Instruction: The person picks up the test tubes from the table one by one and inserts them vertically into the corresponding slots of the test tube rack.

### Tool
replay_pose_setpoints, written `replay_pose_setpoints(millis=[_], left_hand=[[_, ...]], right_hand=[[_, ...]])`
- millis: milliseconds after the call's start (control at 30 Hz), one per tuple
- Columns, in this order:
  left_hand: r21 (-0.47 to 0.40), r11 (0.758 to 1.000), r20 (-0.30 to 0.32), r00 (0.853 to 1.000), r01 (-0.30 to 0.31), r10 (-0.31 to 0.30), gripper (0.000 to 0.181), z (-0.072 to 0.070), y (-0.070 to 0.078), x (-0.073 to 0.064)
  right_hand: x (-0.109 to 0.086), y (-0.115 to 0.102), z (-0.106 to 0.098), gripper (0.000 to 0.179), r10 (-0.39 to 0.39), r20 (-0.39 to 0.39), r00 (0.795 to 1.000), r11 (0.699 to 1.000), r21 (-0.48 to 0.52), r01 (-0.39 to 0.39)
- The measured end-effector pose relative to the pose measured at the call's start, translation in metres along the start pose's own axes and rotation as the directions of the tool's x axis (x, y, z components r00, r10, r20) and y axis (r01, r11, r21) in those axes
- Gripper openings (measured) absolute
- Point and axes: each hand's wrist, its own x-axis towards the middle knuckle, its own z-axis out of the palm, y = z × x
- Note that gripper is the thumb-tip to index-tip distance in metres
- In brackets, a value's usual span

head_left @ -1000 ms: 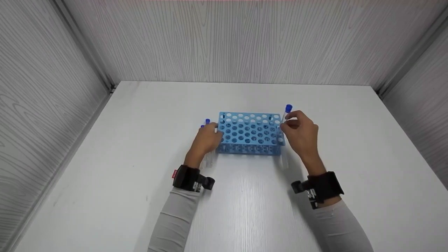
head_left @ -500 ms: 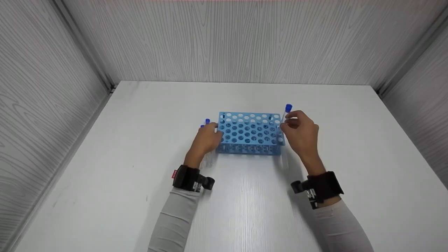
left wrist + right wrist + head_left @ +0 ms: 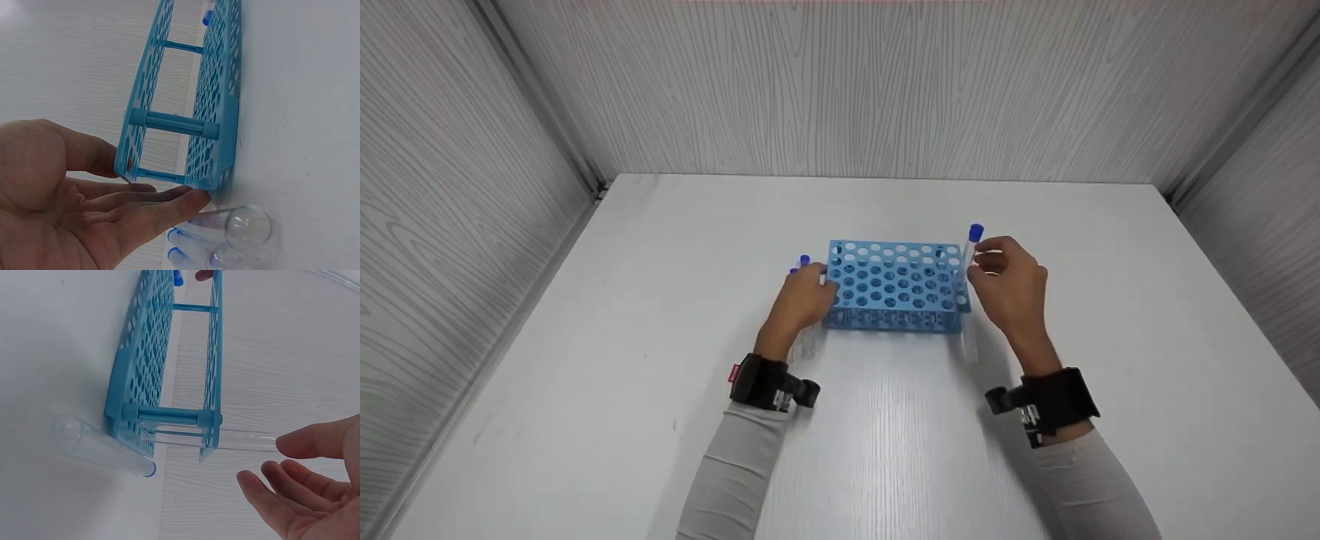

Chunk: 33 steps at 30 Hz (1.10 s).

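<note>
A light-blue test tube rack (image 3: 892, 276) stands between my hands. My left hand (image 3: 808, 294) holds its left end, thumb at the top plate (image 3: 147, 73) and fingers against the end side. A clear test tube (image 3: 244, 440) with a blue cap (image 3: 976, 232) passes through a hole at the rack's right end. My right hand (image 3: 1014, 289) is beside this tube. In the right wrist view the thumb overlaps its upper part, while the other fingers (image 3: 264, 500) are spread away from it. The thumb hides the cap there.
Another capped tube (image 3: 107, 450) is on the white table (image 3: 900, 420), right of the rack. At the left end, close to my left hand, are further tubes (image 3: 247, 228) with blue caps (image 3: 805, 259). Grey wood-grain walls (image 3: 870, 90) enclose the table's back and sides.
My right hand has moved slightly right, and its fingers have come away from the tube, which now leans less to the right. My left hand and the rack have not moved.
</note>
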Motion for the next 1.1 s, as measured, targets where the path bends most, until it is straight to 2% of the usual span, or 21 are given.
replay_pose_setpoints(millis=[333, 533, 700, 867, 1100], left_hand=[[-0.006, 1.0, -0.013, 1.0, 0.01, -0.01, 0.052, 0.002, -0.001, 0.001], [-0.013, 1.0, -0.009, 1.0, 0.006, -0.006, 0.052, 0.001, 0.0, 0.0], [-0.012, 1.0, -0.004, 1.0, 0.013, -0.013, 0.052, -0.001, 0.001, -0.001], [-0.009, 1.0, 0.006, 1.0, 0.021, -0.021, 0.053, -0.001, 0.002, -0.001], [-0.007, 1.0, 0.003, 1.0, 0.023, -0.023, 0.053, 0.0, 0.001, -0.001]], right_hand=[[0.002, 0.006, -0.001, 0.027, 0.036, 0.0, 0.999, 0.999, -0.013, -0.036], [0.004, 0.013, 0.002, 0.028, 0.107, 0.031, 0.994, 0.992, -0.067, -0.105], [0.005, 0.02, 0.005, 0.03, 0.111, 0.05, 0.993, 0.987, -0.12, -0.104], [0.006, 0.028, 0.008, 0.033, 0.128, 0.124, 0.984, 0.975, -0.196, -0.103], [0.007, 0.034, 0.009, 0.038, 0.203, 0.242, 0.949, 0.95, -0.285, -0.13]])
